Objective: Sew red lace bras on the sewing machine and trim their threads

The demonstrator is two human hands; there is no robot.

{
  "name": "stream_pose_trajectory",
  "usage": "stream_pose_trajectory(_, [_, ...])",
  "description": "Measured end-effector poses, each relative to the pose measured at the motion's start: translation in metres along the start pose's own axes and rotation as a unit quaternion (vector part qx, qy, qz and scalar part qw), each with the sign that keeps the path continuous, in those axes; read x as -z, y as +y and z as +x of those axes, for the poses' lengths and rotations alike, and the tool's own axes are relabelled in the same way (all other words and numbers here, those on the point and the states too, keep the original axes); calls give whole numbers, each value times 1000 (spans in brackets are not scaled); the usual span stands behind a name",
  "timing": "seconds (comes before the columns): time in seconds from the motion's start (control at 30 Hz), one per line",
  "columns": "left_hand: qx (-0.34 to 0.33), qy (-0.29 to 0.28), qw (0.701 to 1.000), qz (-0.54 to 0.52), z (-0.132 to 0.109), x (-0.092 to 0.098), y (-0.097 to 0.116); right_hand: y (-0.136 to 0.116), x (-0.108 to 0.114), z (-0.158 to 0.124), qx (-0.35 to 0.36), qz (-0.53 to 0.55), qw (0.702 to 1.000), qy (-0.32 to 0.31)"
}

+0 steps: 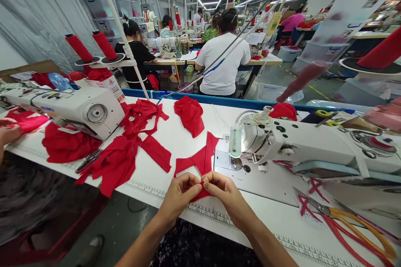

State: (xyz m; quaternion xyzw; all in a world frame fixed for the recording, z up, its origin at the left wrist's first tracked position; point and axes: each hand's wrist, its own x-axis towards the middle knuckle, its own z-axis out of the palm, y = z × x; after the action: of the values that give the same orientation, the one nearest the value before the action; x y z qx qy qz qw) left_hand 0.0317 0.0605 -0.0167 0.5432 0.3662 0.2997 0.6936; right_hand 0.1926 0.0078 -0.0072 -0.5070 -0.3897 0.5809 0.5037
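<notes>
Close together at the table's front edge, my left hand and my right hand each pinch a red fabric piece between thumb and fingers. Part of this cloth hangs below my fingertips, and my fingers hide the rest. Just beyond them a red strip of fabric lies on the white table, its upper end beside the sewing machine's metal plate. The white sewing machine stands to the right of my hands, its needle area near that plate.
Red cloth piles and a folded red piece lie left and ahead. Scissors with red and orange handles rest at right. Another sewing machine stands left, near a co-worker's hand. A measuring scale runs along the front edge.
</notes>
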Motion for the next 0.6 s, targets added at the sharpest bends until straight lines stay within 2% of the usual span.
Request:
stream_pose_trajectory(0.2, [7, 29, 999, -11, -3, 2, 0, -4, -3, 2, -17, -51, 998, -14])
stream_pose_trajectory(0.4, [-5, 19, 1000, -10, -4, 2, 1, -5, -7, 6, -14, -53, 998, -18])
stream_pose_trajectory(0.5, [-19, 1, 1000, 15, -6, 1, 6, 0, -11, 8, -13, -30, 999, -10])
stream_pose_trajectory(0.6, [-39, -8, 998, 41, -7, 2, 10, 4, -15, 10, -19, 39, 999, -1])
